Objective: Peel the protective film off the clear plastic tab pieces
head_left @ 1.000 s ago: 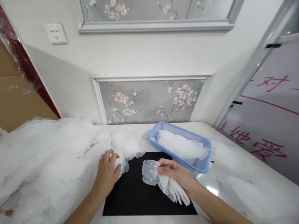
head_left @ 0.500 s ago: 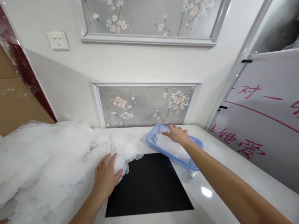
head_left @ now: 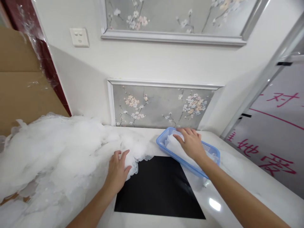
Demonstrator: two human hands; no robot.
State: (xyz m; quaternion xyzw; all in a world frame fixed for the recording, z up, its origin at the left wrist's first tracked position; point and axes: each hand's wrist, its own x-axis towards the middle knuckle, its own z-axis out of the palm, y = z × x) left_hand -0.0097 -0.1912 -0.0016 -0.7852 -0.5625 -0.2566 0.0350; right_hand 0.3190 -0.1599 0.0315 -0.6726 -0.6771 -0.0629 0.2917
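A heap of white, fluffy, sheer pieces spreads across the left of the table. Its scalloped front edge overlaps the corner of a flat black sheet. My left hand rests at this edge, thumb and fingers apart against the white material. On the right, a blue plastic basket holds more of the white pieces. My right hand reaches over the basket with its thumb spread from the fingers, touching or just above the contents. Its fingertips lie near the far rim.
The white table meets a wall with framed floral panels. Cardboard stands at the left behind the heap. A whiteboard with red writing borders the right side. A small clear object sits by the basket's near corner.
The view has shifted, so the scene sits further right. Both hands stay at about the same places, the left at the heap's edge and the right over the basket.
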